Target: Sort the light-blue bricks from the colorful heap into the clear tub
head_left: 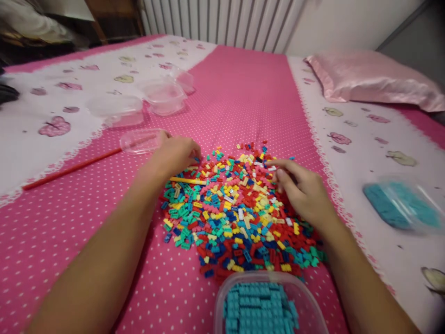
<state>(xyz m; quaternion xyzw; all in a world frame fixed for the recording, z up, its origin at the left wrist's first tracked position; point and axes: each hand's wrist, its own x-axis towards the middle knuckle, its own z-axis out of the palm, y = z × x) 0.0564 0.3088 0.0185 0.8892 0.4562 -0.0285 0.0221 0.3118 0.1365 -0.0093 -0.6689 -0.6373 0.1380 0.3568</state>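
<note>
A wide heap of small toy bricks in many colours lies on the pink dotted cloth. At the heap's upper left, my left hand is curled down with its fingers closed. A bit of blue shows by its fingertips, but what they hold is hidden. My right hand rests over the right side of the heap, index finger stretched out to the bricks and thumb apart. A yellow stick lies on the bricks near my left wrist. In front stands a clear plastic box with teal bricks packed in rows.
Clear plastic containers stand at the back left. Beside my left hand, a clear lid overlaps a long red stick. Another clear box of teal pieces sits at the right. A pink pillow lies beyond it; a radiator stands behind.
</note>
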